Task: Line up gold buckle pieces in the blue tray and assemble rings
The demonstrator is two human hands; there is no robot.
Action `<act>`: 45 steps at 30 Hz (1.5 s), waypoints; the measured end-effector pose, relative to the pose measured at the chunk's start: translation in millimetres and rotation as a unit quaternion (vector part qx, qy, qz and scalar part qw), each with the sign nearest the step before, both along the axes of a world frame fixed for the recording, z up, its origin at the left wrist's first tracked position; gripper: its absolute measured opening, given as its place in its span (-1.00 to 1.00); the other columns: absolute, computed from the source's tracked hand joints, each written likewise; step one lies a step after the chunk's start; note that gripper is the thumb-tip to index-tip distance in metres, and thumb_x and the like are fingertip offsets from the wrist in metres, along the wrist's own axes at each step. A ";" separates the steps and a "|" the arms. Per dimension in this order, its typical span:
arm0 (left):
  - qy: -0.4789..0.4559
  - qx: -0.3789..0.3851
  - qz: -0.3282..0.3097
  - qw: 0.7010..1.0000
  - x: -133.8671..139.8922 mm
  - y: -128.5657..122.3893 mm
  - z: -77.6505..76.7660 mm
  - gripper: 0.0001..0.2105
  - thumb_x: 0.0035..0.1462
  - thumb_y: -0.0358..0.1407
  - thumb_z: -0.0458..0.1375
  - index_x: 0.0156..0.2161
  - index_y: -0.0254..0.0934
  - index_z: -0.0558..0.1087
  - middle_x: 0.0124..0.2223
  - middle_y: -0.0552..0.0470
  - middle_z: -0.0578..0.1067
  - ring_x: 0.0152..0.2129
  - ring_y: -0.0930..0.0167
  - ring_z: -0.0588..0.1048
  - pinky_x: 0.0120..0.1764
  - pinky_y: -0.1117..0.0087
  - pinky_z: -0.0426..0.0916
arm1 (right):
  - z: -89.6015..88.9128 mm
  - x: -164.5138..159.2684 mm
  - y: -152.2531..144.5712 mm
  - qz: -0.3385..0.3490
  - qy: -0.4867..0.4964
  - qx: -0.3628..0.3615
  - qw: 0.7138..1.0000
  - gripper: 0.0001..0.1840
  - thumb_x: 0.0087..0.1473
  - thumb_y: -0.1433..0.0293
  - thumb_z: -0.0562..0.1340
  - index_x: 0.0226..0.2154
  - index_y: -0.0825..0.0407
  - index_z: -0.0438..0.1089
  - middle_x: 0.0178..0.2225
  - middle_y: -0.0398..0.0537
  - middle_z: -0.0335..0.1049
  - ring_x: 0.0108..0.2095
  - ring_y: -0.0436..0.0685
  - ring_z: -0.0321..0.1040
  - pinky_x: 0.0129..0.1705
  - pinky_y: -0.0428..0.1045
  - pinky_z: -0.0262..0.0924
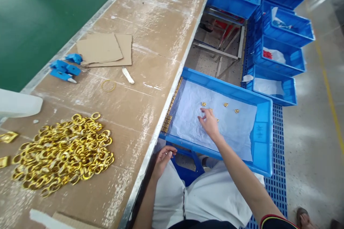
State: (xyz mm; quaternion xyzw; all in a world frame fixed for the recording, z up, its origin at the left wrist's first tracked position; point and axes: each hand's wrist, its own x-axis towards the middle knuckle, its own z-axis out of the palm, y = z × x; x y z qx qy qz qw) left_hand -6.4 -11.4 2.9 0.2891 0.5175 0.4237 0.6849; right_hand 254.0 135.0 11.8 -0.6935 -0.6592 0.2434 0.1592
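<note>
My right hand (209, 122) reaches over the white paper (188, 100) lining a blue tray (264, 128). Its fingers are apart, with no object visible in them, and the fingertips are close to a small gold-coloured piece (204, 103). More such pieces lie scattered on the paper, including one (237, 111) farther right; one is partly hidden behind my fingers. Small gold pieces (166, 123) stand packed in rows along the tray's left side. My left hand (162, 158) is by the tray's near left corner, loosely curled with thumb and fingers apart; nothing shows in it.
On the brown-covered bench (134, 114) at left lies a heap of gold rings (67, 150). Farther back are cardboard sheets (100, 48), blue objects (63, 69), a white piece (128, 76) and a thin band (108, 86). Blue bins (282, 57) stand at right.
</note>
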 end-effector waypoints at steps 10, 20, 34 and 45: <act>0.004 -0.012 -0.022 1.000 0.9 6.2 10.6 -0.57 0.02 0.10 0.39 -0.24 -0.26 0.65 -0.22 -0.16 0.65 -0.29 0.24 0.55 -0.23 0.31 0.41 | -18.6 69.8 -17.9 -0.160 -0.052 -0.059 0.984 -0.82 0.09 0.46 0.24 -0.20 0.01 0.44 -0.15 0.01 0.42 -0.37 0.12 0.47 -0.10 0.06 0.35; -0.005 0.000 -0.037 0.999 -3.5 3.3 1.6 -0.60 0.11 0.07 0.35 -0.17 -0.25 0.65 -0.17 -0.15 0.65 -0.24 0.25 0.56 -0.18 0.32 0.40 | -32.6 40.7 7.2 -0.180 -0.060 -0.043 0.981 -0.74 0.16 0.42 0.26 -0.06 0.05 0.43 -0.25 0.06 0.46 -0.12 0.30 0.47 -0.07 0.10 0.32; -0.020 0.002 -0.032 0.999 -2.6 1.0 -3.1 -0.60 0.14 0.07 0.34 -0.17 -0.26 0.63 -0.17 -0.14 0.65 -0.24 0.27 0.56 -0.18 0.34 0.39 | -26.6 10.2 35.1 -0.032 -0.049 -0.051 0.997 -0.84 0.14 0.51 0.34 -0.20 0.00 0.53 -0.16 -0.03 0.41 -0.26 0.12 0.44 -0.10 0.01 0.30; -0.013 -0.014 -0.019 1.000 -0.9 3.5 5.4 -0.53 0.04 0.14 0.38 -0.22 -0.27 0.64 -0.21 -0.14 0.65 -0.27 0.27 0.57 -0.21 0.34 0.40 | -22.0 -19.1 28.5 -0.062 -0.109 -0.055 0.991 -0.75 0.24 0.28 0.34 -0.07 0.05 0.49 -0.11 0.13 0.41 -0.19 0.26 0.48 -0.14 0.08 0.33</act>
